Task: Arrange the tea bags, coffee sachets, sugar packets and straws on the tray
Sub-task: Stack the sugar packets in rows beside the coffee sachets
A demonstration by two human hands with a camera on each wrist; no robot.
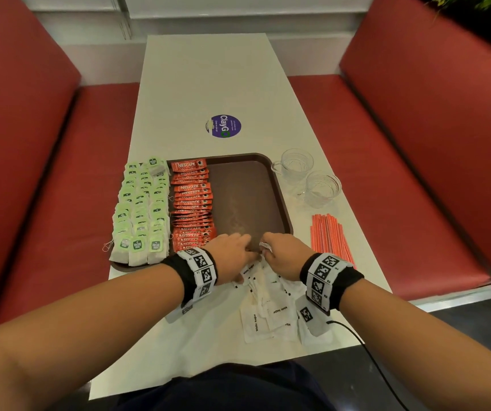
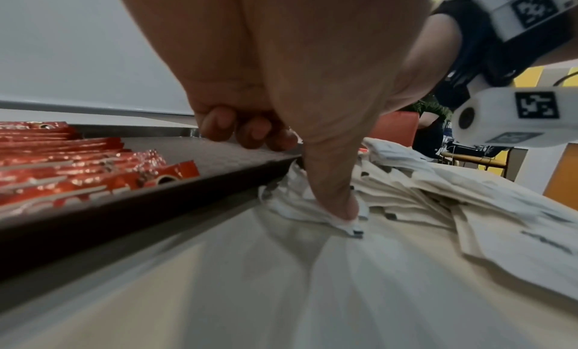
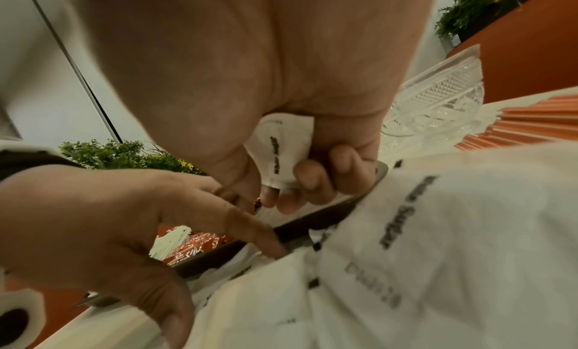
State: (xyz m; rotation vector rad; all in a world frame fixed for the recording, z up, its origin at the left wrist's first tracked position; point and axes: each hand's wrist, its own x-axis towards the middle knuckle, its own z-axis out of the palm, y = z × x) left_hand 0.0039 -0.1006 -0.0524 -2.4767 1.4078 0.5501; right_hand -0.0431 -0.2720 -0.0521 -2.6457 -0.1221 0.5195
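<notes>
Both hands work at the near edge of the tray (image 1: 277, 185). We hold one sugar packet (image 3: 283, 151) folded into the curled fingers of our right hand (image 1: 283, 256), just above the tray's near rim. Our left hand (image 1: 232, 256) has its outer fingers curled over that rim while its thumb (image 2: 331, 188) presses down on a crumpled packet at the top of the sugar packets (image 1: 271, 307) — a loose pile on the table (image 1: 202, 84), against the tray's near edge and not yet on it.

Status, as we judge it:
- Tea bags (image 1: 140, 209): laid in rows along the tray's left side.
- Coffee sachets (image 1: 192, 203): one overlapping column beside them, toward the tray's middle.
- Sugar: none placed; the tray's right half is bare.
- Straws (image 1: 330, 235): fanned out on the table to the right of the tray — untouched.

Two glass cups (image 1: 309, 179) stand beyond the straws, beside the tray's far right corner.
</notes>
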